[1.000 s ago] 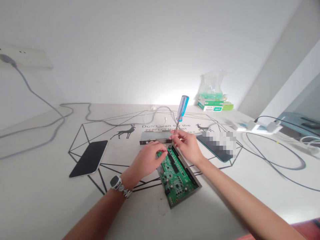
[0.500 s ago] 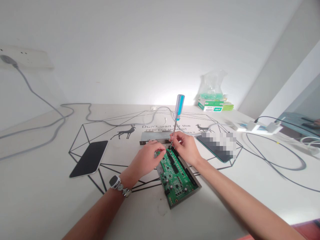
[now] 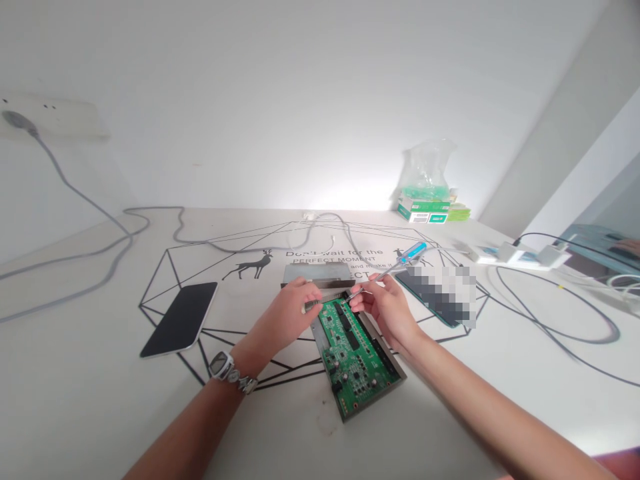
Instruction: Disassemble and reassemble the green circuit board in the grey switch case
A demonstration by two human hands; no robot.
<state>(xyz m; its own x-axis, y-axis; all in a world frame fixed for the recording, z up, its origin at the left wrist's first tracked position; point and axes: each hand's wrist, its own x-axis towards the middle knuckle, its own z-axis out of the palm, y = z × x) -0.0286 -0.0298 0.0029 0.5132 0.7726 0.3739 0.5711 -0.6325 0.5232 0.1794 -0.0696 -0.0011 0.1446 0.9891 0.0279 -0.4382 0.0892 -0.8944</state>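
Note:
A green circuit board (image 3: 355,360) lies in a shallow metal case (image 3: 397,381) on the table, its long side running away from me. My left hand (image 3: 295,308) is closed at the case's far left corner, fingers curled over the rim. In my right hand (image 3: 385,303) is a screwdriver (image 3: 413,253) with a blue and clear handle, gripped by the shaft. It leans far over to the right, and its tip is near the board's far end. Just behind the case sits a grey metal cover (image 3: 317,272), partly hidden by my left hand.
One dark-screened phone (image 3: 181,319) lies at left, another phone (image 3: 430,293) at right, partly pixelated. Grey cable (image 3: 240,250) snakes along the back. A power strip (image 3: 520,255) with plugs and cords is at right. Green-white boxes (image 3: 424,208) with a plastic bag stand by the wall.
The screwdriver has swung from nearly upright to a low slant toward the right. My right hand has turned and shifted slightly right; my left hand has moved slightly left.

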